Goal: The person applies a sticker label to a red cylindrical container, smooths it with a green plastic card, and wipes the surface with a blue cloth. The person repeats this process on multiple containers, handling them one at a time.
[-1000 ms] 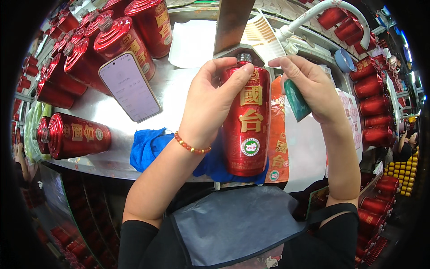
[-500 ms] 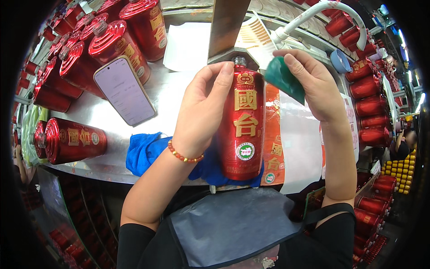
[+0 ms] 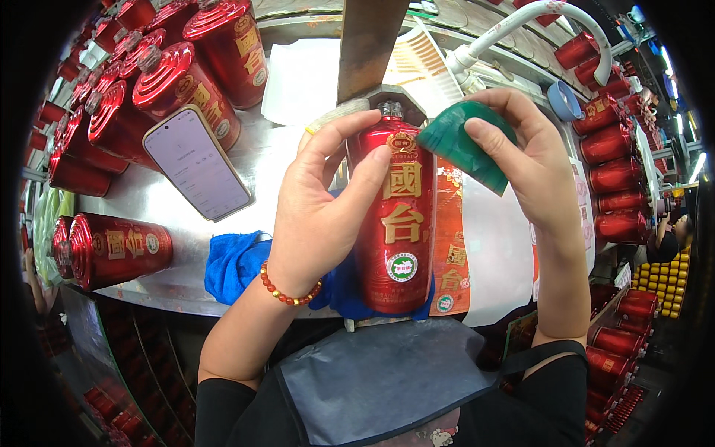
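A red metallic bottle (image 3: 396, 257) with raised gold characters and a round green-and-white sticker lies in front of me, neck away, on a blue cloth (image 3: 232, 267). My left hand (image 3: 322, 190), wearing a beaded bracelet, curves round its upper left side. The thumb rests on the front and the index finger lies by the neck; a pale wrapping (image 3: 337, 116) shows beside that finger. Pinched in my right hand (image 3: 530, 153) is a green curved scraper (image 3: 471, 143). Its left tip overlaps the bottle's right shoulder; I cannot tell whether they touch.
A phone (image 3: 199, 162) leans against red bottles (image 3: 175, 78) at the left. One bottle (image 3: 123, 249) lies nearer. An upright metal post (image 3: 370, 52) stands beyond the neck. Red-and-gold printed sheets (image 3: 452, 246) and white paper (image 3: 497, 261) lie right; a white curved pipe (image 3: 514, 28) arches behind.
My left thumb has slid from the neck down onto the bottle's front, parting from the index finger. The green scraper has swung left and down, over the bottle's shoulder. The view has shifted slightly.
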Demonstrator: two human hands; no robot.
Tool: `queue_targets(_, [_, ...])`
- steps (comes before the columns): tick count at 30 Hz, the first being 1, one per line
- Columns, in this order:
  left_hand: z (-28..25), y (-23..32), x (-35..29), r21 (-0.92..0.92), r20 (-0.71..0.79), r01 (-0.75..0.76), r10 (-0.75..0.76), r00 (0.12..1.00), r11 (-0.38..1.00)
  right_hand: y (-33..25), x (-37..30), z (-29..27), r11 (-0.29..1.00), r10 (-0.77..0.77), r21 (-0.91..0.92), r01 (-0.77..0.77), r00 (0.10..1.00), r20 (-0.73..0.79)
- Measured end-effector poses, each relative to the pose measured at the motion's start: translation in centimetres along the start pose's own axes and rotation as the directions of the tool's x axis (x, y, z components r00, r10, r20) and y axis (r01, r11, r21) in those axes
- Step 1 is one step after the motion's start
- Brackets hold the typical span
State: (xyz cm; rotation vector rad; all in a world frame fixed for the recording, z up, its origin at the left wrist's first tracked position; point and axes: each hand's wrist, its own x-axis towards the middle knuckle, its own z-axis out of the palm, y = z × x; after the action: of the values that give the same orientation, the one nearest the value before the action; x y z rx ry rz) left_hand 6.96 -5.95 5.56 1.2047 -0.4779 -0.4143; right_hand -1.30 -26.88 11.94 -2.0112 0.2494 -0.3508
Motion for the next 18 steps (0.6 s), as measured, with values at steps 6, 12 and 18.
queue_targets(6, [-0.3,-0.5,-0.1,0.072,-0.024,-0.004,0.006,1.000,0.997,-0.1,0.0,-0.2,0.999,0.010,0.034,-0.010,1.000,-0.008])
queue_targets(12, [-0.3,-0.4,0.6,0.152,-0.019,-0.063,0.066,0.998,0.986,0.0,1.0,0.0,0.998,0.034,0.054,-0.040,0.994,0.103])
queue_targets(18, [-0.6,0.0,1.7,0.371,0.041,-0.161,0.157,0.987,0.915,0.5,2.2,-0.1,0.990,0.040,0.122,-0.066,0.979,0.201])
